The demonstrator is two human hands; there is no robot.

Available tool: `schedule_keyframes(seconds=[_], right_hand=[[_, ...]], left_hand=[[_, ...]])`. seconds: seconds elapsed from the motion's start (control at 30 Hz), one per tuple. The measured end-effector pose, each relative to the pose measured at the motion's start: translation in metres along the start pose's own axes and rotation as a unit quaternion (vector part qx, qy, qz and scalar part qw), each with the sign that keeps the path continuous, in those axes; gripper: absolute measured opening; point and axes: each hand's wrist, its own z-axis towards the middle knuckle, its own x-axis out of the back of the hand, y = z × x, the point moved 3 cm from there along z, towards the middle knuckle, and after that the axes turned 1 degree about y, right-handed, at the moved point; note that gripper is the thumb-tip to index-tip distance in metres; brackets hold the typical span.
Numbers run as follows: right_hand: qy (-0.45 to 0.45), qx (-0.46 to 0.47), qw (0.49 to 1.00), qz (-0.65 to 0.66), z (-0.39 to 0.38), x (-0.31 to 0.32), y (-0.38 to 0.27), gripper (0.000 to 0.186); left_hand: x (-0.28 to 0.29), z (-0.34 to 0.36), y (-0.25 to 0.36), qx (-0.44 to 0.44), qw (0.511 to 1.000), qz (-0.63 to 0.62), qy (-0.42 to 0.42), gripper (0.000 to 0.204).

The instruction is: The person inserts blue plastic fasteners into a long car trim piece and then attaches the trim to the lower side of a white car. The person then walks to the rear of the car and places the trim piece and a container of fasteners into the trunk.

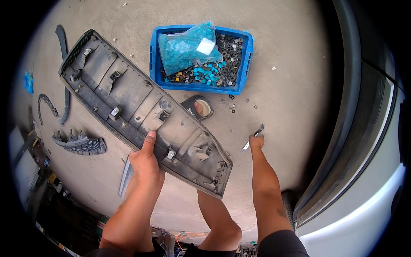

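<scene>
Left hand: the left hand (145,160) grips the near long edge of the panel (128,98), thumb pressed on its upper face, fingers hidden beneath.
Panel: a long grey plastic trim piece, inner side up with clips and ribs showing, held above the concrete floor (291,85) and running from upper left to lower right.
Right hand: the right hand (257,140) is closed around a small metal tool (253,138), whose ends stick out on either side of the fist.
Bin: a blue bin (240,77) of small black and teal fasteners sits on the floor beyond the panel; a clear bag (186,47) of teal clips lies on top.
Foot: a sandalled foot (201,107) shows just past the panel's far edge.
Loose parts: dark trim pieces (79,143) lie at left.
Car: a silver car body (364,192) fills the right edge.
</scene>
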Motion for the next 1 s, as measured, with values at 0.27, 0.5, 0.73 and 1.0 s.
schedule_keyframes(seconds=[0.27,0.5,0.73,1.0], right_hand=[[0.128,-0.052,0.972,0.188,0.017,-0.018,-0.003,0.014],[-0.122,0.112,0.874,0.457,-0.024,0.063,-0.155,0.005],[-0.183,0.302,0.882,0.312,0.005,0.145,-0.319,0.022],[0.051,0.254,0.966,0.021,-0.104,0.127,-0.371,0.041]], left_hand=[[-0.013,0.005,0.015,-0.009,1.0,0.014,-0.016,0.032],[-0.02,-0.01,0.025,0.002,0.999,0.029,0.018,0.03],[-0.027,-0.002,0.019,0.02,1.0,-0.005,0.009,0.028],[-0.005,-0.002,0.056,0.012,1.0,-0.008,0.014,0.024]])
